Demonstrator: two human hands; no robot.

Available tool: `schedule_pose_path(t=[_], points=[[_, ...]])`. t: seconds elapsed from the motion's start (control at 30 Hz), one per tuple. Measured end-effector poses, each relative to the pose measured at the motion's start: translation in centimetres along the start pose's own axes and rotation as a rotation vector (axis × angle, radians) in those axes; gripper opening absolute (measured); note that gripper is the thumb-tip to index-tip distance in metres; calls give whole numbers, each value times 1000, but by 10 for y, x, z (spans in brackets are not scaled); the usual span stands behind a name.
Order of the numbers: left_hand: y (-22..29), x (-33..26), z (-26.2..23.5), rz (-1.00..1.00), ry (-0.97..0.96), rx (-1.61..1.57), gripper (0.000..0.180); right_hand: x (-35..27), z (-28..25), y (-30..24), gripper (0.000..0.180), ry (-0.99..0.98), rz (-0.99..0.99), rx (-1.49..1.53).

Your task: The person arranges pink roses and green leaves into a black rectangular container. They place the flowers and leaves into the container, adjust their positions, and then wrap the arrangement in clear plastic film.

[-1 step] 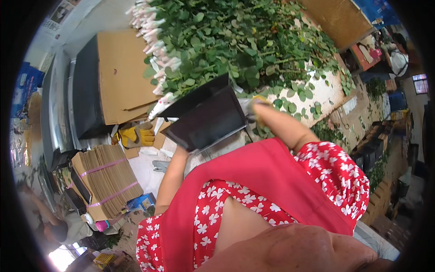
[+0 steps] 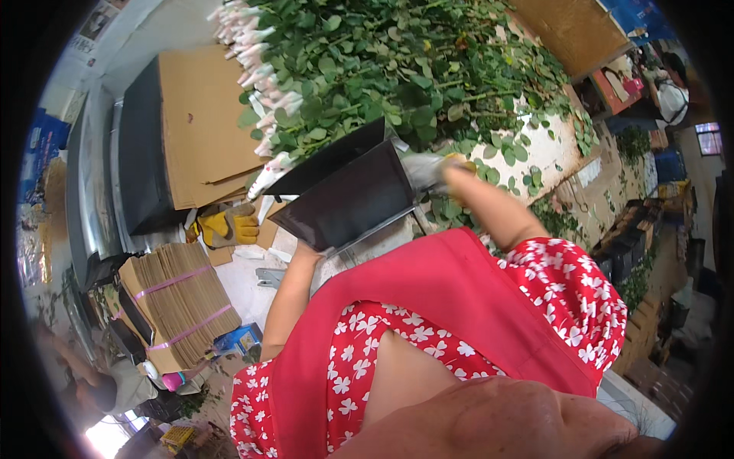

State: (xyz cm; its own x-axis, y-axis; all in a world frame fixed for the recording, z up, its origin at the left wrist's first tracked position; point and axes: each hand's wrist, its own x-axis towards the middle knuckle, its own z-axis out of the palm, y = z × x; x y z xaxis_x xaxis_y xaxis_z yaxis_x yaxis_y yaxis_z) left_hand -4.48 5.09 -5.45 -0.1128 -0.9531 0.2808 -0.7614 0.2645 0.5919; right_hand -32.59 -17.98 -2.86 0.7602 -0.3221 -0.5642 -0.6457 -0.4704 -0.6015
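I hold a black, folded cardboard sheet (image 2: 344,195) tilted over the table's near edge. My right hand (image 2: 432,170), in a grey glove with a yellow cuff, grips its right edge. My left hand (image 2: 307,249) reaches the sheet's lower left edge and is mostly hidden under it. Just beyond lies a big pile of leafy rose stems (image 2: 397,69) on a white table (image 2: 547,149), their buds in white net sleeves (image 2: 260,76) pointing left.
Flat brown cardboard sheets (image 2: 202,122) lie on a dark box at left. A pair of yellow gloves (image 2: 225,226) sits below them. A strapped bundle of flattened cartons (image 2: 180,302) and a small blue box (image 2: 241,336) are lower left. Another person (image 2: 84,390) is at the bottom left.
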Motion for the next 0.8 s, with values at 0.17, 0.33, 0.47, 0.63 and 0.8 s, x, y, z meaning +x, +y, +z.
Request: schedule_pose_path(t=[0.17,0.33,0.47,0.63,0.8], points=[[44,28,-35,145,-126,346,54,-235,-122,-62,26,276,586,-606],[39,21,-42,-13,-265,72,44,-192,-122,-91,31,393,-173,-505],[32,21,-42,23,-315,108,38,-48,-52,-102,37,5,-484,-18],[31,-8,-60,-118,-36,107,26,6,-13,-166,39,-522,218,412],[66,28,-76,-61,-103,-75,50,0,-17,-167,38,-444,225,334]])
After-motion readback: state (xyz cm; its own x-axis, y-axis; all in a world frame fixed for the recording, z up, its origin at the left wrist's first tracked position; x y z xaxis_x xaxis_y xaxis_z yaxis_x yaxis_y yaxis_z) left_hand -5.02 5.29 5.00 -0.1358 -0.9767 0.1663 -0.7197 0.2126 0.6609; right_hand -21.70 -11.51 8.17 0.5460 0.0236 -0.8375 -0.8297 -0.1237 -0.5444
